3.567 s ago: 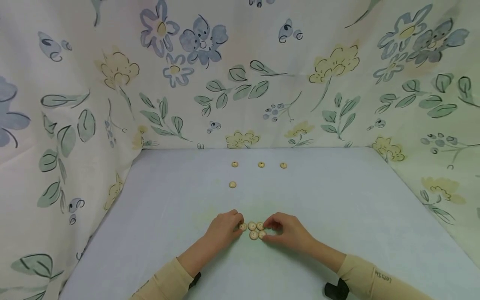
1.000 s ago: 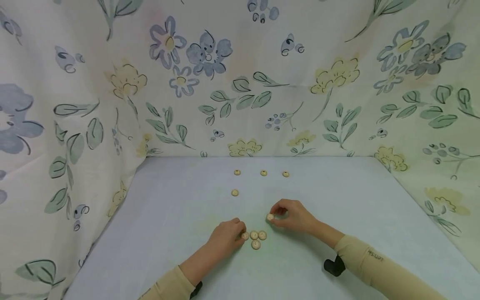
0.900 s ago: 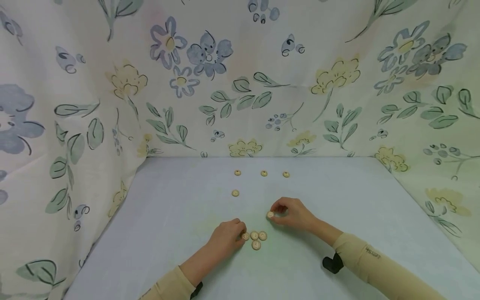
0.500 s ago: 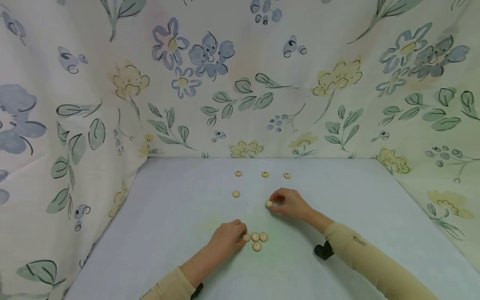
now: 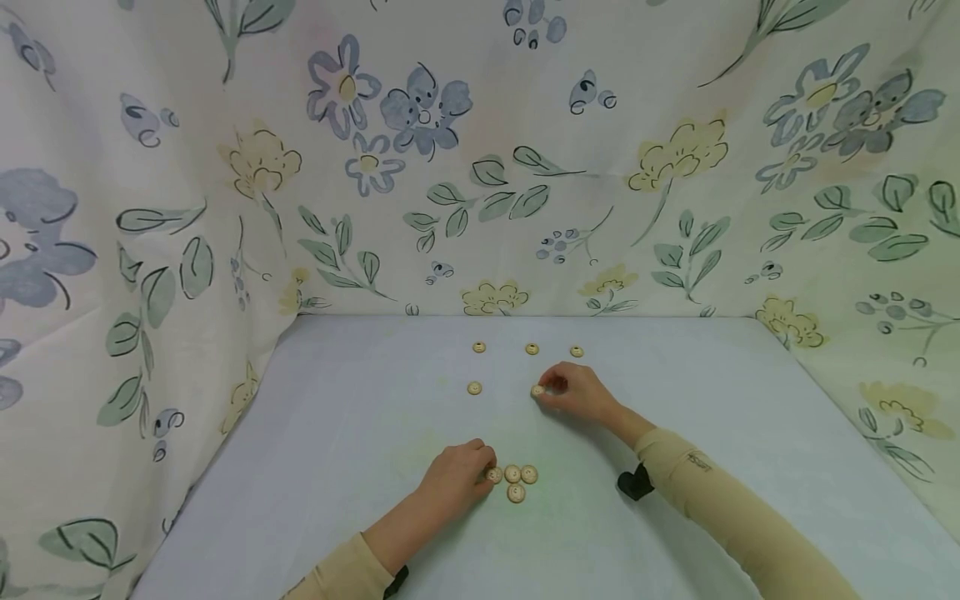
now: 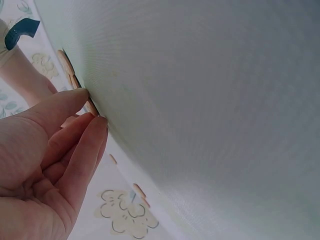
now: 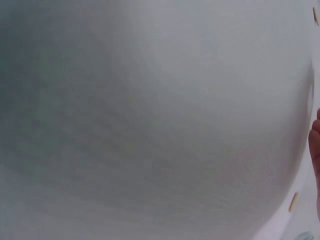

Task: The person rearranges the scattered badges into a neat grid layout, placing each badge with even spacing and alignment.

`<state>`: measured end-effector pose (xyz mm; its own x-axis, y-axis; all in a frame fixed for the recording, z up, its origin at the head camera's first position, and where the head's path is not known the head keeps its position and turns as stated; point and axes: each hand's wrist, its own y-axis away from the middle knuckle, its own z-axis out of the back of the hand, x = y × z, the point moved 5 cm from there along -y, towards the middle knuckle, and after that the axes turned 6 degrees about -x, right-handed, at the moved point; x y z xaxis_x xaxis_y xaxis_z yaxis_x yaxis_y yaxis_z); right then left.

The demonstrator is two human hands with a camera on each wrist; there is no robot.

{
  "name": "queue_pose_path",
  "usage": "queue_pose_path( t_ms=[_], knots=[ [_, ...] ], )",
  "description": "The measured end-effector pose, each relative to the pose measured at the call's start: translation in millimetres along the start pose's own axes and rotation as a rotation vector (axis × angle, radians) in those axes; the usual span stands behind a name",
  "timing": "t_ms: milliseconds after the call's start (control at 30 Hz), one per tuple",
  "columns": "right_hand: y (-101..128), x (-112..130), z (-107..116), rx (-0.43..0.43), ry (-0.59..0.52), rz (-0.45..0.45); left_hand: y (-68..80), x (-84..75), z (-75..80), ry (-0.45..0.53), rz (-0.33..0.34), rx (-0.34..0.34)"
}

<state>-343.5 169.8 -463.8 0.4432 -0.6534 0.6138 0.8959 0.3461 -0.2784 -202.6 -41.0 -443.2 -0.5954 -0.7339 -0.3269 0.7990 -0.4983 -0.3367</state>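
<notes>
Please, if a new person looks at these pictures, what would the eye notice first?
Probably the flowered cloth, hanging behind the table and along both sides. Next, likely the right grip, which pinches one pale button toward the back. Nearer the front, the left grip holds another button beside three grouped buttons; four spread buttons lie toward the back.

Small dark lettering (image 5: 699,461) is running across the upper-facing side of the beige right sleeve (image 5: 738,517), near the cuff, its characters appearing too small and blurred in the head view to be read. A faint dark mark (image 5: 306,581) is showing on the beige left sleeve (image 5: 348,571), near the view's lower edge, and is likewise proving illegible.
</notes>
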Motion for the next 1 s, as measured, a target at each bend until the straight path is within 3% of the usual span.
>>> queue_pose_path(
  t_ms=[1000],
  knots=[
    [-5.2,-6.0,-5.5,0.026,0.018,-0.019,0.2,-1.4,2.1,-0.012,0.003,-0.002]
  ],
)
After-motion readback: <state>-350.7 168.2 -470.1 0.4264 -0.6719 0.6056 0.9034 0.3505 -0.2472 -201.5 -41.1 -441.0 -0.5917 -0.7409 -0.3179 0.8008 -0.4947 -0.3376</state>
